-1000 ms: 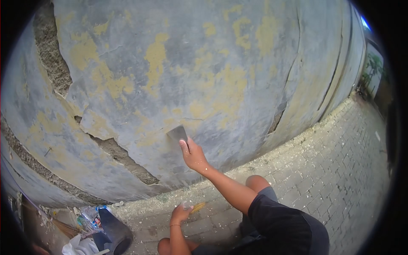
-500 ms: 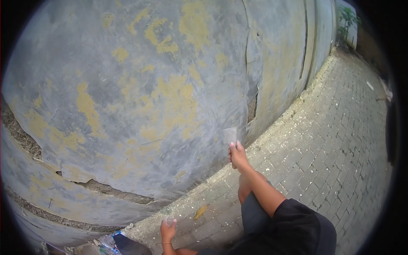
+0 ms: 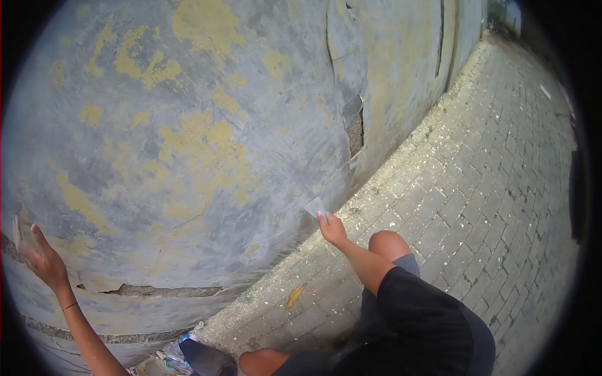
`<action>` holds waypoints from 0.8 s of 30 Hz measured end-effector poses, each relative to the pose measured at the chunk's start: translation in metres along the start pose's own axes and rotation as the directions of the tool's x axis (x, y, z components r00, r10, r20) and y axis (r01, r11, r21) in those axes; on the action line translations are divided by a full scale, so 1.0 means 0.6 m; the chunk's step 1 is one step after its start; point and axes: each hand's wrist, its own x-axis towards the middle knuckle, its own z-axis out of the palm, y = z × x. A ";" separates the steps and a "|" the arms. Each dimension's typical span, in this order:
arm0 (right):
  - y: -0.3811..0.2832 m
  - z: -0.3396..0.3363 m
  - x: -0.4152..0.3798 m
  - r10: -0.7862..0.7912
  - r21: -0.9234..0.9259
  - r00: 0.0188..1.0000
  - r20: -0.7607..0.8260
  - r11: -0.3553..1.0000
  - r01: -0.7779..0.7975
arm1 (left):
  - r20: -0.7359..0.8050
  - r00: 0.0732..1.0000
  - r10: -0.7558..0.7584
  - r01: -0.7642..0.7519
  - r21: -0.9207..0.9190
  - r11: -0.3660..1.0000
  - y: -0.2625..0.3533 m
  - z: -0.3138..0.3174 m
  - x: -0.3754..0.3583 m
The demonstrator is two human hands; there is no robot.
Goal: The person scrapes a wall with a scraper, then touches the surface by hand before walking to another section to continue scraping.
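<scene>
My right hand (image 3: 332,229) is closed around a flat, pale grey scraper (image 3: 316,207), thumb along its face. The scraper's squared blade points up and left, close to the foot of the plastered wall (image 3: 269,156); whether it touches cannot be told. My left hand (image 3: 47,266) is raised at the far left in front of the wall, thumb apart from the fingers. A pale, see-through thing (image 3: 17,229) shows at its fingers, too blurred to name. Grey plaster with yellowish patches covers the wall.
Broken plaster leaves a long crack (image 3: 166,291) low on the wall and a hole (image 3: 355,133) farther right. Paving bricks (image 3: 451,219) run along the wall, with a yellow leaf (image 3: 295,296) on them. Clear plastic litter (image 3: 175,354) lies by my foot.
My left hand has risen from low near the ground to the far left before the wall. My right hand has moved slightly left, tilting the scraper leftward. The view has shifted right.
</scene>
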 end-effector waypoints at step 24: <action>-0.066 0.053 0.028 -0.169 0.178 0.983 -0.065 0.968 0.179 | -0.216 0.970 -0.115 0.096 -0.097 0.991 0.057 0.077 0.103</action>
